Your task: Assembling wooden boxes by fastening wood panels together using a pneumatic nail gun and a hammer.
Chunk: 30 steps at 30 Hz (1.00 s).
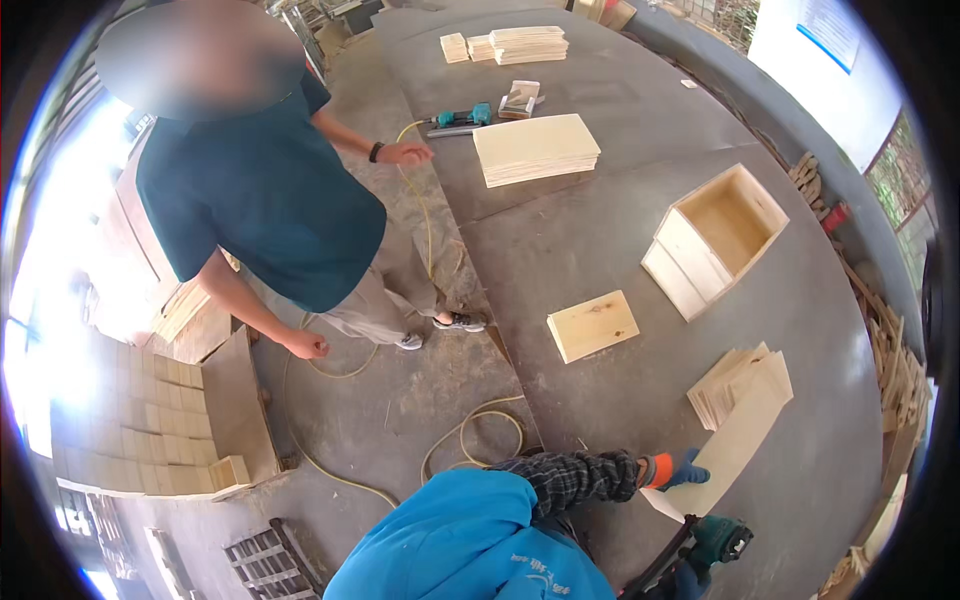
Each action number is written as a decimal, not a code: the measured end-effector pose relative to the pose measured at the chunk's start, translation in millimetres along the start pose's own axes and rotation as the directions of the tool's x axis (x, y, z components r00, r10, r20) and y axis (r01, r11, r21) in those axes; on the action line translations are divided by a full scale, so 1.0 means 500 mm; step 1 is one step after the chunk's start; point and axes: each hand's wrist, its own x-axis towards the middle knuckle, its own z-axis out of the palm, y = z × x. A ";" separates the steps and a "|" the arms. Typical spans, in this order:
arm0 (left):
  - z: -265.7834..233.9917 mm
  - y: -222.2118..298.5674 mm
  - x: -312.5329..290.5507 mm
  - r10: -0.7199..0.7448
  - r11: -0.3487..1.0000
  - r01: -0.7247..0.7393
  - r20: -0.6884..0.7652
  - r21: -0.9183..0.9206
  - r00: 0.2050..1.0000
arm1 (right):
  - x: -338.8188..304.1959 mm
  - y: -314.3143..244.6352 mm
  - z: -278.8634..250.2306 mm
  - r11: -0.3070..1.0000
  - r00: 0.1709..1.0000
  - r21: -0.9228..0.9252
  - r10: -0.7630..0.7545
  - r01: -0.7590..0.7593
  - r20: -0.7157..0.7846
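Left grip: left hand (pixel 686 472), blue glove, orange cuff; fingers laid on the long board (pixel 735 440) near its lower end. Can't tell if the thumb clamps from below.
Right grip: right hand (pixel 689 580), closed around the handle of the nail gun (pixel 722 540), just beside the board's lower end.
Long board: near part of surface (pixel 620 420), toward right edge; long axis diagonal, far end pointing to the far right; overlaps the panel stack (pixel 712 393).
Open box (pixel 684 264): wood, right half of surface, tilted view into bare inner walls.
Small carton (pixel 515 111): far left part of surface, open, strip-like pieces in it, too small to identify.
Big stack (pixel 535 150): thin panels, near surface's left edge.
Second nail gun (pixel 480 113): at left edge, beside carton.
Co-worker (pixel 265 200): standing off left edge.
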 end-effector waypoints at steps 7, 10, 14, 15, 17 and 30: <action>-0.032 0.007 0.012 0.108 0.727 -0.101 0.032 0.679 0.994 | -0.006 -0.048 0.025 0.996 0.994 0.045 0.070 -0.074 0.081; -0.018 0.018 -0.016 -0.017 0.989 0.016 -0.009 -0.146 1.000 | -0.023 -0.067 0.029 0.994 0.994 0.047 0.097 -0.100 0.052; -0.007 0.071 -0.061 -0.025 0.987 0.024 -0.006 -0.161 1.000 | -0.052 -0.092 0.037 0.949 0.959 0.207 0.264 -0.239 -0.102; -0.007 0.081 -0.073 -0.076 0.983 0.083 0.052 -0.164 0.996 | -0.061 -0.092 0.035 0.956 0.975 0.228 0.208 -0.187 -0.071; -0.012 0.109 -0.076 -0.047 0.998 0.047 0.007 -0.048 0.999 | -0.074 -0.080 0.013 0.964 0.953 0.171 0.234 -0.203 -0.193; 0.014 0.138 -0.119 0.043 0.998 -0.038 -0.114 0.044 0.993 | 0.056 0.525 -0.398 0.707 0.701 -0.582 -0.173 -0.401 -0.692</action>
